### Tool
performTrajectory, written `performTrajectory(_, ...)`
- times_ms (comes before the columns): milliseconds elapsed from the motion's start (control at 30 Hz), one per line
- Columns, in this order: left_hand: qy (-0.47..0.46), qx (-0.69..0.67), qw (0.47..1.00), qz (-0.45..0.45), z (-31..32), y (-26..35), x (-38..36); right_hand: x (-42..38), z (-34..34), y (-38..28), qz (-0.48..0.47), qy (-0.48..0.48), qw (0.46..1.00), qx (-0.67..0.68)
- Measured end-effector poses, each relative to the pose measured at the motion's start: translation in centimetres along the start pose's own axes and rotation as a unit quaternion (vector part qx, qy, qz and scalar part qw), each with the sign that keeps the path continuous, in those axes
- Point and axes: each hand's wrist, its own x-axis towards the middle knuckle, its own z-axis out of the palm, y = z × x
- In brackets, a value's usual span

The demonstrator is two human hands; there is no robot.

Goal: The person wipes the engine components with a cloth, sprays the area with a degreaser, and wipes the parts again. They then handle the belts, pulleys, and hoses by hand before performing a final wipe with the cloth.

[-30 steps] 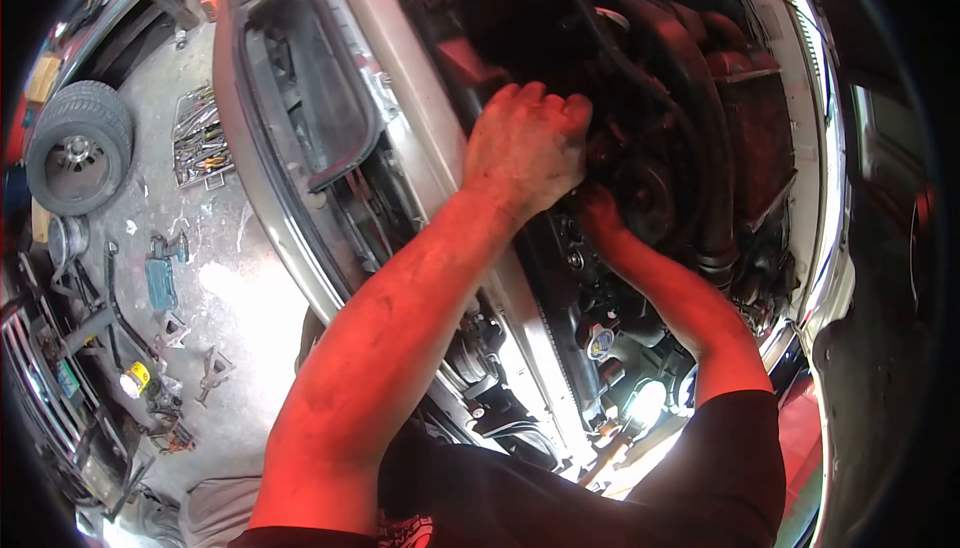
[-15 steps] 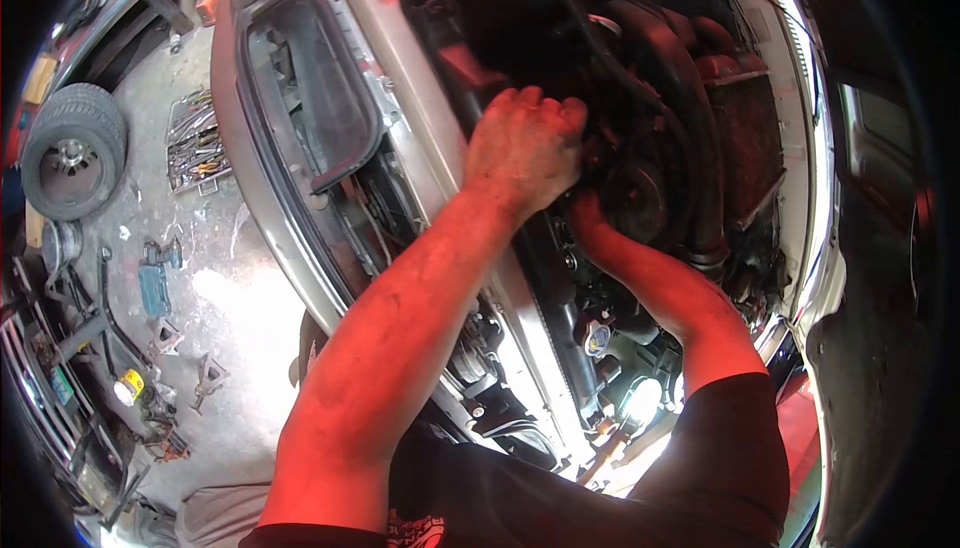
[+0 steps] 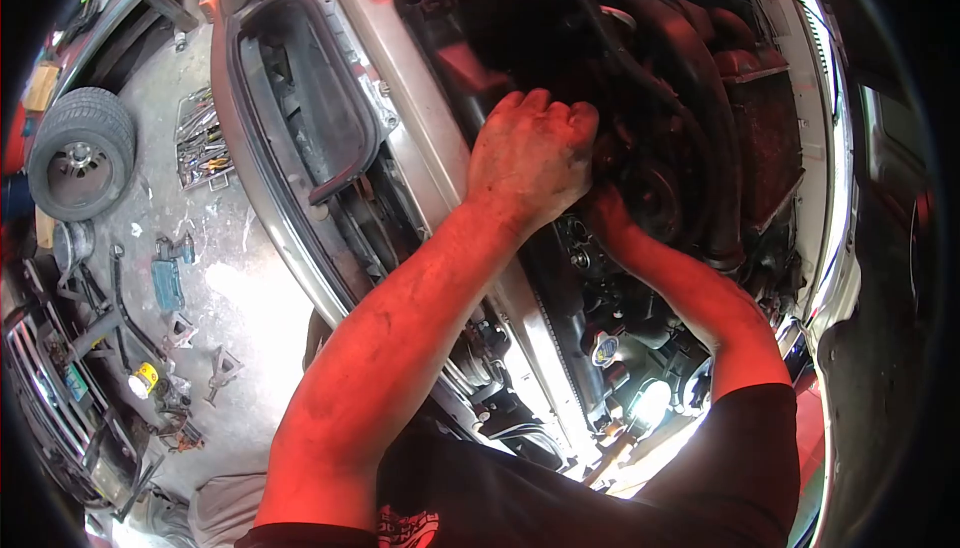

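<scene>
My left hand (image 3: 535, 155) is curled into a fist over the front of the engine bay, knuckles up. Whatever its fingers close on is hidden from view. Just beside and below it, my right hand (image 3: 606, 210) reaches into the dark of the bay; only the wrist side shows, and its fingers are hidden. Near both hands is a dark round pulley-like part (image 3: 655, 198). A light metal crossbar (image 3: 425, 148) runs beneath my left forearm. Lower down sits a round cap (image 3: 605, 350), and a bright work lamp (image 3: 651, 401) shines below it.
On the floor to the left are a wheel with a tire (image 3: 80, 154), a tray of tools (image 3: 204, 140), a teal power tool (image 3: 168, 278), a yellow can (image 3: 144, 380), a jack stand (image 3: 224, 375) and a detached grille (image 3: 55, 378). A dark hose (image 3: 700, 98) arches through the bay.
The view has shifted slightly, so most things sit a little further right. Both hands remain close together in the engine bay, my left still curled.
</scene>
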Motion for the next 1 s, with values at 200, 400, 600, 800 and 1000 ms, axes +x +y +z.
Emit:
performTrajectory(200, 0.014, -0.001, 1.000, 0.006, 0.3, 0.0, -0.2, -1.1, 0.8, 1.4, 0.030, 0.011, 0.999, -0.008)
performTrajectory(400, 0.006, -0.011, 1.000, 0.008, 0.2, -0.2, -0.1, 2.9, 1.7, -0.2, 0.058, -0.003, 0.998, -0.030)
performTrajectory(600, 0.004, -0.017, 1.000, 0.007, 0.1, -0.3, -0.1, 2.4, -6.3, -1.1, -0.066, -0.081, 0.991, -0.082)
performTrajectory(800, -0.002, 0.001, 1.000, 0.013, 0.0, 0.0, 0.2, -2.8, -23.6, -6.8, 0.198, -0.064, 0.971, 0.114)
performTrajectory(1000, 0.010, 0.034, 0.998, 0.046, 0.0, 0.2, 0.2, -12.9, -27.6, -17.5, 0.553, 0.188, 0.792, 0.178)
